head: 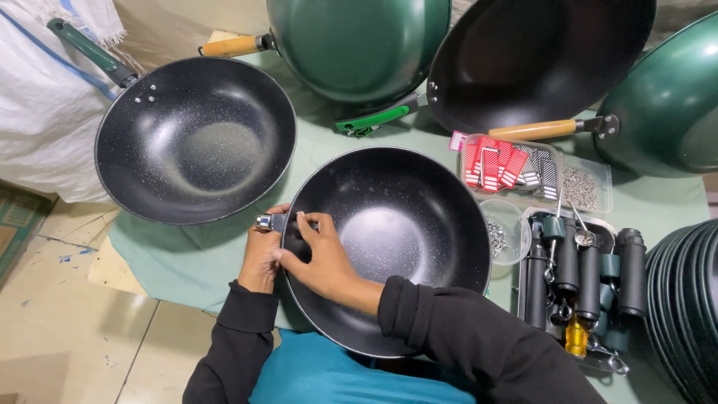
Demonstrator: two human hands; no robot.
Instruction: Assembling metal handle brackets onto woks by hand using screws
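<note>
On the tabletop (187, 262) before us, the wok (389, 247) seems heavy, stiff and slippery, so our left hand (262, 258) closes on its metal stub (268, 221) while right fingers (303, 224) pinch the rim.

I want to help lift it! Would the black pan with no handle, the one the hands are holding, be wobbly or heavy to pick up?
Probably awkward: the handleless black pan has only a short metal stub at its rim, pinched by the left hand and right hand. It looks like stiff metal, likely heavy for a child. Its rounded bowl might rock on the green cloth.
</note>
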